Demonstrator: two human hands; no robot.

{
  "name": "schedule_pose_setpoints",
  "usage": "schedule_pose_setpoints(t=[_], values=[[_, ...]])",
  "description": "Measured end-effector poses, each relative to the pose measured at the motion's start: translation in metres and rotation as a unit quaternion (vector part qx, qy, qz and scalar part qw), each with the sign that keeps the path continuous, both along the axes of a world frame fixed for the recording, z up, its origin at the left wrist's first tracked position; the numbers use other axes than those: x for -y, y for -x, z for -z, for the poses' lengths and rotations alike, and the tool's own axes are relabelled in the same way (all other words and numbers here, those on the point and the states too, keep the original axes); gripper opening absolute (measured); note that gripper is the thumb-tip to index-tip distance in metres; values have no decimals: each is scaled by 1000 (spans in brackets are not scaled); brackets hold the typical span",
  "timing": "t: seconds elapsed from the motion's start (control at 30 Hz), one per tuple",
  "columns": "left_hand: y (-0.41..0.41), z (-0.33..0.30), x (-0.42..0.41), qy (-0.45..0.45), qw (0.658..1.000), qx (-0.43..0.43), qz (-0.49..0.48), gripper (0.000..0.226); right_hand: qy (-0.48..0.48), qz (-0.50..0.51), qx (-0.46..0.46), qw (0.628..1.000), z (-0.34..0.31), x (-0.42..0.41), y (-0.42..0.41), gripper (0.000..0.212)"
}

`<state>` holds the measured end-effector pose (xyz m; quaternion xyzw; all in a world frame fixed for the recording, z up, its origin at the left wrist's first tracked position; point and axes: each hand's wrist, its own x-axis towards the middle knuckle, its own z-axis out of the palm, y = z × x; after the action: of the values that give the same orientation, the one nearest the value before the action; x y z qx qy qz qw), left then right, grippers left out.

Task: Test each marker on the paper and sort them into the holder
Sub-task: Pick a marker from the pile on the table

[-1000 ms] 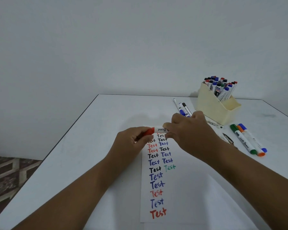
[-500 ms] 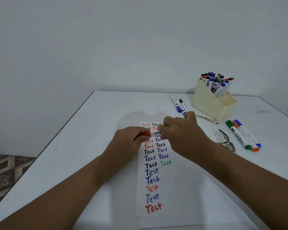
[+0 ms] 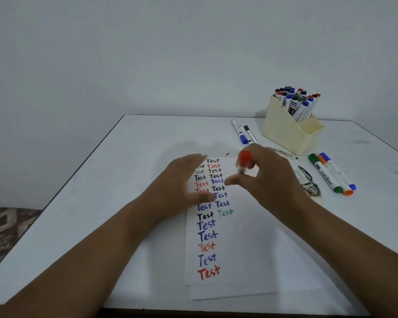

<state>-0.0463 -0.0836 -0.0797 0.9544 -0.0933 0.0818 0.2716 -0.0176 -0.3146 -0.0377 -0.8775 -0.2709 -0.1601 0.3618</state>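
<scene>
Left hand [image 3: 184, 180] flat, fingers spread apart, holding nothing, over the upper left of the paper [image 3: 237, 244] on the worktop [image 3: 124, 191]. Right hand [image 3: 269, 180] clamped on a red-capped marker [image 3: 244, 162], blurred, raised above the paper's top edge. We note three markers [image 3: 244, 133] lying beyond it, the cream holder [image 3: 287, 134] full of markers, then green, orange and blue markers [image 3: 331, 174] at far right.

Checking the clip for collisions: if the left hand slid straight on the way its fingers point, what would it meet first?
Probably the thin markers lying left of the holder; the left hand is open over the paper, fingers aimed up-right. Depth is uncertain.
</scene>
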Motion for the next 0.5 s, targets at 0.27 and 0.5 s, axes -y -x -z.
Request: schedule_pose_setpoints(t=[0.27, 0.5], values=[[-5, 5, -2, -201, 974, -78, 63, 83, -333, -98, -378, 858, 20, 12, 24, 30], [-5, 11, -4, -236, 966, -84, 65, 81, -185, -89, -292, 934, 29, 12, 37, 15]])
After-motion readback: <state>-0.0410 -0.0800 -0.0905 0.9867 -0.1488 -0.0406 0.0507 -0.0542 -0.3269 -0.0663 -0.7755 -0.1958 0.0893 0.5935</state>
